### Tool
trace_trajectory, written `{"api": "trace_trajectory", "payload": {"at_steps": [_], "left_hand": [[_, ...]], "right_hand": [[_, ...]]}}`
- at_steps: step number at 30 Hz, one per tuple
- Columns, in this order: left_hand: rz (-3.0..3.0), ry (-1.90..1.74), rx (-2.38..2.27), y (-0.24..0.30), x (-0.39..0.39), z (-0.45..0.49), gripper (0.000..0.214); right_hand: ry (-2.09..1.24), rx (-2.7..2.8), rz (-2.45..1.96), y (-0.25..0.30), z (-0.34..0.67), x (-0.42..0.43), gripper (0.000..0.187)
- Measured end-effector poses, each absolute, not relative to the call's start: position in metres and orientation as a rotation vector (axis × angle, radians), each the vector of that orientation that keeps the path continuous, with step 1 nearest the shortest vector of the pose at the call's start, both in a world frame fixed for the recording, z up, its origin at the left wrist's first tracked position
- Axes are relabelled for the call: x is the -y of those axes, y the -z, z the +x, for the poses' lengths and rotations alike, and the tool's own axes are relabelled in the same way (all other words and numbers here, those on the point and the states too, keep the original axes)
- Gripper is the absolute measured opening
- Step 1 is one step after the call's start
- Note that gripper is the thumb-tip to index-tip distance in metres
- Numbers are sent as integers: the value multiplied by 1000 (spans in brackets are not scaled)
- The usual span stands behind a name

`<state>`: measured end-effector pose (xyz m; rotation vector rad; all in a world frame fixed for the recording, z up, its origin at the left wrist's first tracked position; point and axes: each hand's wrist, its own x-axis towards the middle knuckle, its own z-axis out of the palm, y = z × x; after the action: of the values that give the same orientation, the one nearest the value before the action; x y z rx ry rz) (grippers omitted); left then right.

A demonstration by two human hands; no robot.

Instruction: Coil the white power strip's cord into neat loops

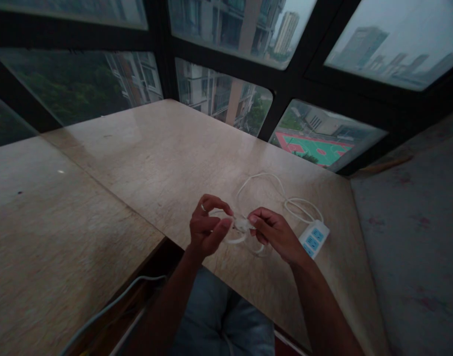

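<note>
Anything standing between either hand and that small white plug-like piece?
Nothing visible: fingertips of the left hand and right hand appear to touch the white plug-like piece directly. White cord loops show just below it; the power strip lies off to the right.

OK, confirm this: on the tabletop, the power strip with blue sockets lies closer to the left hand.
Wrong hand: the head view shows the power strip closer to the right hand; the blue sockets and tabletop are correct.
</note>
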<state>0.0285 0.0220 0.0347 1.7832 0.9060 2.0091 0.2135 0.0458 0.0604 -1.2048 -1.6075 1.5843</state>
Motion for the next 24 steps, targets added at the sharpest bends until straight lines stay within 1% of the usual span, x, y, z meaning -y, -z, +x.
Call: {"api": "trace_trajectory", "payload": {"at_steps": [3, 6, 8, 11, 12, 14, 15, 17, 19, 21, 22, 24], "left_hand": [[1737, -1885, -1018, -39, -23, 42, 38], [1352, -1790, -1274, -36, -30, 50, 38], [1037, -1644, -1361, -29, -36, 50, 42], [690, -1430, -1227, -18, -43, 45, 53], [621, -1373, -1150, -14, -43, 42, 57], [525, -1292, -1018, -9, -41, 37, 60], [490, -1264, -971, -6, -39, 35, 60], [433, -1239, -894, -1, -35, 33, 56], [372, -1247, -848, 4, -31, 32, 52], [300, -1259, -833, 9, -28, 34, 48], [266, -1260, -833, 11, -27, 35, 46], [222, -1255, -831, 14, -26, 37, 39]], "right_hand": [[-1460, 1777, -1195, -58, 198, -49, 37], [-1387, 1886, -1188, -47, 192, -57, 44], [-1479, 1873, -1179, -38, 193, -62, 52], [-1682, 1832, -1053, -32, 198, -66, 66], [-1720, 1852, -979, -32, 199, -66, 65], [-1765, 1931, -853, -34, 201, -64, 59], [-1789, 1967, -816, -35, 201, -62, 64], [-1837, 2026, -796, -36, 202, -58, 93], [-1803, 2085, -847, -35, 204, -55, 111], [-1675, 2146, -959, -33, 208, -54, 119], [-1586, 2189, -1011, -34, 211, -54, 120], [-1407, 2336, -1037, -36, 215, -54, 114]]}}
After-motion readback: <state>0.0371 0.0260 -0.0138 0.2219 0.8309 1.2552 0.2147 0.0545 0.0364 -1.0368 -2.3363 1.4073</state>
